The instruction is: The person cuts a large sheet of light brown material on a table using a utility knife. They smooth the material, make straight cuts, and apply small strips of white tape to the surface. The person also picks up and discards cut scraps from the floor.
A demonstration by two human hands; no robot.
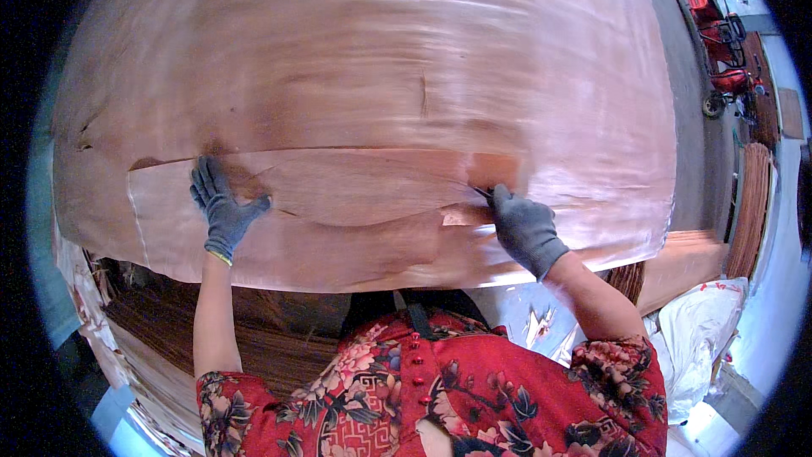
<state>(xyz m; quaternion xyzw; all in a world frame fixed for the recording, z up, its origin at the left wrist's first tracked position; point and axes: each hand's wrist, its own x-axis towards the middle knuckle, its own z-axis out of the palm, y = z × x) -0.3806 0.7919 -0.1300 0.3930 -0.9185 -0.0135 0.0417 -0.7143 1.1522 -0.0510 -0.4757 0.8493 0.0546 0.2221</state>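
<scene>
A large sheet of reddish-brown wood veneer (372, 76) spreads out in front of me. Near its front edge lies a long, narrow veneer piece (364, 182) with a curved, uneven outline. My left hand (222, 207), in a grey glove, is laid flat with fingers spread at the left part of this piece. On the right, my gloved right hand (526, 227) is closed around a thin dark knife (481, 192), its tip pointing left at the piece's right end. Most of the knife is hidden in the fist. Beside the tip is a small paler torn patch (465, 216).
Stacked veneer sheets (228, 330) lie below the front edge at left, and another stack (689, 267) stands at right. A white plastic sack (700, 334) sits near it. Beyond the right edge, a red wheeled vehicle (719, 42) is parked on the floor.
</scene>
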